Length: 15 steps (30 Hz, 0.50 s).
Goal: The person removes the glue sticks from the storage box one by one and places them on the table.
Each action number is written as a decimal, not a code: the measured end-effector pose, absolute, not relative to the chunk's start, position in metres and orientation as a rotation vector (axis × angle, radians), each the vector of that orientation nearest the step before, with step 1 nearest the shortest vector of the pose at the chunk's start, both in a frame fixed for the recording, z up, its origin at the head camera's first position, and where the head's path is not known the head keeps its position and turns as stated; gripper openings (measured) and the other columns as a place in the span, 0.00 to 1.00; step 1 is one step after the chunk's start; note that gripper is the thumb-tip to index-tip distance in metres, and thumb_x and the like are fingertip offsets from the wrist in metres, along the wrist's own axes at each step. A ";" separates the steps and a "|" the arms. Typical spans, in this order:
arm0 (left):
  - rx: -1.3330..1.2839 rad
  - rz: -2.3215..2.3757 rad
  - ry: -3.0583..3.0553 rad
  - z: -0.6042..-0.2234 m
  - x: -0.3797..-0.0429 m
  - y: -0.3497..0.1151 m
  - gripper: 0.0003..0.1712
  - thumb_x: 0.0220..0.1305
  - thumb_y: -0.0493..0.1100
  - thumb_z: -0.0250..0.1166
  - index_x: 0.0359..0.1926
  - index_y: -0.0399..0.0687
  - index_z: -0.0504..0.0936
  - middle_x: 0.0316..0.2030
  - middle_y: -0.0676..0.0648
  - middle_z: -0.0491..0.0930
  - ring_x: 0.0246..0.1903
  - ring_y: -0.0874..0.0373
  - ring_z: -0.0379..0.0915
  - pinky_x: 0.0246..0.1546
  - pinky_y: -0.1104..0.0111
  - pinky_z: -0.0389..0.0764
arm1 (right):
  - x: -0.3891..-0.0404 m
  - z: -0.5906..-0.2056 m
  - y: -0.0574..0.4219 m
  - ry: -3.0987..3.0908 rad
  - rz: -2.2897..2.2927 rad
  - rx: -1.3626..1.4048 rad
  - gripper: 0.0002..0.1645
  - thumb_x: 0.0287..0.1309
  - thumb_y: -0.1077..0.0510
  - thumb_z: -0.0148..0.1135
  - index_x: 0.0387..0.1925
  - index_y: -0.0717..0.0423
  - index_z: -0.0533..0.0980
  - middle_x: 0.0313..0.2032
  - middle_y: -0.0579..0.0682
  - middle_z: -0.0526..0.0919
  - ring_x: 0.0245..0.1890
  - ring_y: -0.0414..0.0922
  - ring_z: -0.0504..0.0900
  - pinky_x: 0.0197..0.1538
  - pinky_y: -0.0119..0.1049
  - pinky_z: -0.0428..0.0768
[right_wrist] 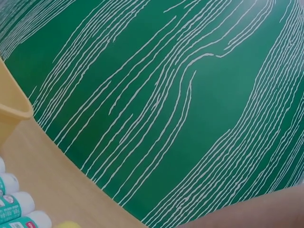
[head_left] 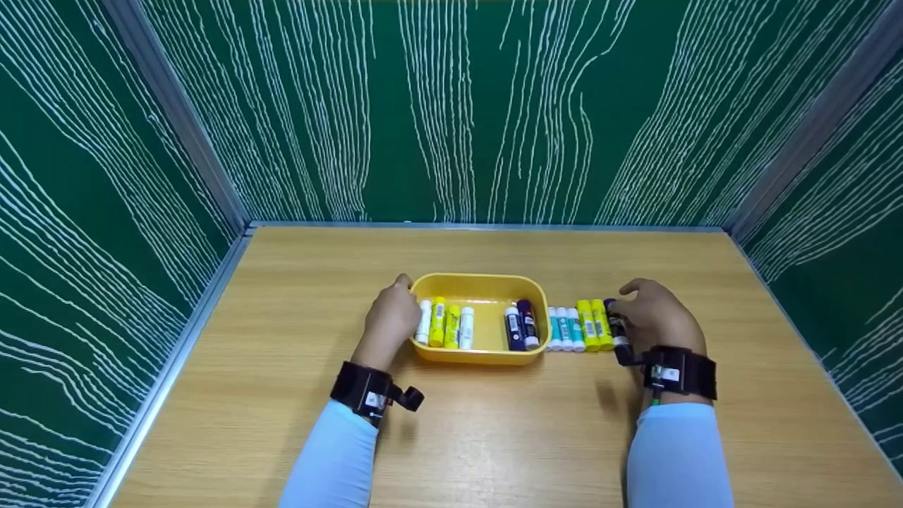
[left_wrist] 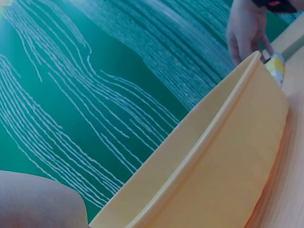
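Note:
My left hand (head_left: 392, 310) grips the left end of a yellow plastic container (head_left: 480, 358), its fingers at the rim. Inside, two yellow glue sticks (head_left: 437, 323) lie between white ones (head_left: 466, 328) on the left, and two dark purple glue sticks (head_left: 513, 329) lie at the right end. Outside the container's right side, teal-and-white glue sticks (head_left: 566, 329) and two yellow ones (head_left: 592, 324) lie side by side in a row. At the row's right end my right hand (head_left: 657, 314) holds a dark glue stick (head_left: 616, 323), partly covered by the fingers and wrist camera.
The wooden table (head_left: 480, 430) is bounded by green panels (head_left: 487, 106) with white wavy lines at the back and both sides. Metal rails (head_left: 169, 106) run along the panel corners. In the right wrist view, teal glue sticks (right_wrist: 16, 206) show at the lower left.

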<state>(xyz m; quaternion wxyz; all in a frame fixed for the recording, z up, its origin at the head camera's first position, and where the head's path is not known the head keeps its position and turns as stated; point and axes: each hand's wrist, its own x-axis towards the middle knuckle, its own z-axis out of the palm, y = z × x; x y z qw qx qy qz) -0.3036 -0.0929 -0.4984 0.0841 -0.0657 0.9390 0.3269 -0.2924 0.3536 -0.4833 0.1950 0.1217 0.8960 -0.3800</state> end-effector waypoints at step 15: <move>-0.165 0.960 2.835 -0.498 -0.302 -0.094 0.25 0.91 0.43 0.51 0.80 0.43 0.72 0.66 0.34 0.87 0.61 0.41 0.89 0.62 0.48 0.89 | -0.286 -0.442 0.327 2.714 -0.936 0.251 0.42 0.86 0.46 0.59 0.86 0.66 0.62 0.76 0.79 0.72 0.72 0.74 0.77 0.74 0.71 0.79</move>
